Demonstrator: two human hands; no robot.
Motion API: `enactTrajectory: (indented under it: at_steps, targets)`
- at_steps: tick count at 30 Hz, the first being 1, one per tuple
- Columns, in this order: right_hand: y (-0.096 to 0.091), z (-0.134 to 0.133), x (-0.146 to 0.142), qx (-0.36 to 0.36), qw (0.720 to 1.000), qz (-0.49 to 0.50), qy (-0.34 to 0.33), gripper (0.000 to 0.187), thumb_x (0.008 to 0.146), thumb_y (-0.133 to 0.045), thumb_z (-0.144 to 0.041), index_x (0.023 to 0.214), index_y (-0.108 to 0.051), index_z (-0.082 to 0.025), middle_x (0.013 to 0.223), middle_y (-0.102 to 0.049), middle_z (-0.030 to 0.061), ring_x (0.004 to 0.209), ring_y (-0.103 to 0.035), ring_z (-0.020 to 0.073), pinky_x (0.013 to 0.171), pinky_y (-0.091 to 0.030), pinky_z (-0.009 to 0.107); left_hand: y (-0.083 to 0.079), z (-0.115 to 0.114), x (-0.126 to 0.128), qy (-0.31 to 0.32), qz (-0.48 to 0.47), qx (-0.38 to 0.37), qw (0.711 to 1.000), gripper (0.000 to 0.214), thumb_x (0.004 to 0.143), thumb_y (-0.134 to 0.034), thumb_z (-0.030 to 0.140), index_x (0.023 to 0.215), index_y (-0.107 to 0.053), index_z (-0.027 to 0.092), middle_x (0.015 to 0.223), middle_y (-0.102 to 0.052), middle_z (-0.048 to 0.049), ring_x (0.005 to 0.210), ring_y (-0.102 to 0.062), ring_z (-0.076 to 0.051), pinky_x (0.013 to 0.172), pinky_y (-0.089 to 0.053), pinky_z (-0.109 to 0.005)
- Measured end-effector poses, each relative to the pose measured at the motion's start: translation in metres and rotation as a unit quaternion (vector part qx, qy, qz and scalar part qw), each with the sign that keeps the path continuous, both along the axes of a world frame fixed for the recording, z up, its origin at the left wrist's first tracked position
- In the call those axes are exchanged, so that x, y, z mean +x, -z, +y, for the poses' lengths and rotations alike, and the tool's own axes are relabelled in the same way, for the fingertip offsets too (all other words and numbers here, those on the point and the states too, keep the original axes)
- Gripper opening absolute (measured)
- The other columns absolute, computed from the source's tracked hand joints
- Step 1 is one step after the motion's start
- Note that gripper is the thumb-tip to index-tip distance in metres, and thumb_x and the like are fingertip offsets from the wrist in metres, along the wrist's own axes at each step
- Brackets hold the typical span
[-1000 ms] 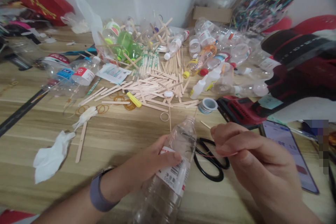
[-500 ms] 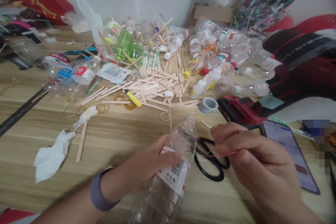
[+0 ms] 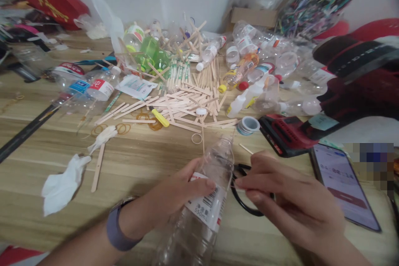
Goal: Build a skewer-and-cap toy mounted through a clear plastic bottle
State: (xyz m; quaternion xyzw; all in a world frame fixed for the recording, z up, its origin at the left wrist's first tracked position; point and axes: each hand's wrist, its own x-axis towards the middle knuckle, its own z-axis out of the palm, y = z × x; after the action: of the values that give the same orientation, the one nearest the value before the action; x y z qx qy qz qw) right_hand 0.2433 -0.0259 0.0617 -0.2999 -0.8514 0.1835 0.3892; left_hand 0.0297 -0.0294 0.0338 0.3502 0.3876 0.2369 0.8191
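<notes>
A clear plastic bottle [image 3: 215, 162], labelled 550 ml and without a cap, leans away from me with its neck pointing to the far side. My left hand [image 3: 193, 191] is wrapped round its label, thumb on top. Close against the bottle's right side, my right hand [image 3: 280, 195] pinches a thin strand at its fingertips; most of it is hidden by the fingers. Black-handled scissors [image 3: 246, 208] lie under and behind those fingers, partly covered. A thin wooden stick [image 3: 203, 137] with a white cap [image 3: 201, 111] at its end lies beyond the bottle.
Wooden craft sticks [image 3: 183, 104], rubber bands [image 3: 146, 119] and a yellow-handled tool [image 3: 160, 117] lie ahead. Several empty bottles [image 3: 249, 45] crowd the back. At right are a tape roll [image 3: 248, 125], a red-black power drill [image 3: 299, 133] and a phone [image 3: 346, 187]. Crumpled tissue [image 3: 64, 185] lies left.
My right hand has moved left and slightly down, bringing its fingertips to the bottle's side. The reddish strand stretched between hand and bottle is now mostly out of sight. My left hand keeps its hold.
</notes>
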Motion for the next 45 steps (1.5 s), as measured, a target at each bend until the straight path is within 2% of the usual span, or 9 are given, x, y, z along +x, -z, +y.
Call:
enactTrajectory:
  at_steps: [3,9,13,18,23,26,34,39,45]
  targets:
    - [-0.002,0.000,-0.004,0.037,0.999,-0.036,-0.007,0.016,0.085,-0.059,-0.009,0.097,-0.065,-0.017,0.070,-0.065,0.0026,0.063,-0.058,0.0141,0.059,-0.049,0.029,0.003,0.000,0.000,-0.001,-0.008,-0.004,1.000,0.064,0.076,-0.069,0.042,0.130,-0.046,0.018,0.087,-0.059,0.0001,0.072,-0.052,-0.012,0.070,-0.039,-0.026]
    - [0.000,-0.002,-0.008,0.090,0.993,-0.078,0.012,0.013,0.089,-0.057,-0.012,0.095,-0.067,-0.016,0.065,-0.064,0.0009,0.060,-0.057,0.0128,0.063,-0.049,0.028,0.002,0.002,0.001,-0.001,0.001,0.012,1.000,0.062,0.078,-0.067,0.040,0.132,-0.045,0.018,0.108,-0.061,-0.0049,0.090,-0.055,-0.017,0.080,-0.040,-0.029]
    - [0.004,-0.001,-0.009,0.131,0.986,-0.099,0.031,0.014,0.089,-0.055,-0.013,0.096,-0.066,-0.017,0.061,-0.062,-0.0007,0.058,-0.056,0.0128,0.066,-0.049,0.030,0.002,0.001,0.001,-0.005,0.020,0.020,1.000,0.057,0.079,-0.065,0.041,0.128,-0.048,0.020,0.102,-0.062,-0.0020,0.092,-0.056,-0.019,0.080,-0.040,-0.030]
    - [0.005,0.000,-0.009,0.159,0.979,-0.106,0.068,0.014,0.081,-0.056,-0.008,0.085,-0.062,-0.020,0.058,-0.059,-0.0025,0.053,-0.051,0.0121,0.061,-0.046,0.031,0.005,0.001,0.000,-0.002,0.061,0.021,0.998,0.074,0.072,-0.069,0.053,0.133,-0.043,0.022,0.094,-0.061,-0.0015,0.083,-0.055,-0.018,0.076,-0.041,-0.031]
    - [0.006,-0.003,-0.010,0.167,0.976,-0.126,0.063,0.015,0.076,-0.055,-0.005,0.077,-0.056,-0.021,0.057,-0.059,-0.0026,0.053,-0.049,0.0128,0.065,-0.042,0.034,0.001,0.003,-0.002,0.000,0.083,0.072,0.994,0.085,0.073,-0.066,0.062,0.138,-0.036,0.017,0.103,-0.061,-0.0065,0.100,-0.055,-0.024,0.086,-0.040,-0.034]
    - [0.008,-0.005,-0.013,0.173,0.972,-0.137,0.078,0.014,0.079,-0.056,-0.008,0.075,-0.055,-0.021,0.057,-0.057,-0.0032,0.054,-0.048,0.0132,0.068,-0.041,0.035,0.000,0.004,-0.002,0.001,0.097,0.086,0.992,0.084,0.073,-0.065,0.064,0.137,-0.037,0.018,0.109,-0.062,-0.0083,0.099,-0.056,-0.025,0.085,-0.041,-0.035]
    - [0.014,-0.006,-0.018,0.166,0.971,-0.143,0.097,0.015,0.083,-0.056,-0.010,0.072,-0.057,-0.020,0.056,-0.057,-0.0030,0.053,-0.050,0.0131,0.069,-0.040,0.035,0.006,0.001,-0.002,0.010,0.077,0.104,0.991,0.073,0.077,-0.068,0.052,0.136,-0.036,0.021,0.107,-0.063,-0.0049,0.091,-0.058,-0.019,0.077,-0.043,-0.029]
    - [0.016,-0.008,-0.019,0.153,0.974,-0.146,0.084,0.014,0.084,-0.058,-0.011,0.072,-0.057,-0.019,0.057,-0.057,-0.0023,0.055,-0.049,0.0131,0.070,-0.039,0.035,0.012,0.000,-0.002,0.009,0.103,0.117,0.988,0.074,0.079,-0.066,0.051,0.139,-0.033,0.024,0.112,-0.062,-0.0051,0.096,-0.058,-0.021,0.081,-0.043,-0.032]
    - [0.018,-0.008,-0.019,0.125,0.976,-0.151,0.096,0.017,0.086,-0.056,-0.012,0.070,-0.057,-0.018,0.057,-0.056,-0.0017,0.055,-0.049,0.0134,0.071,-0.038,0.036,0.012,0.000,-0.001,0.014,0.097,0.116,0.988,0.075,0.078,-0.067,0.052,0.139,-0.033,0.023,0.109,-0.062,-0.0056,0.094,-0.058,-0.021,0.079,-0.044,-0.032]
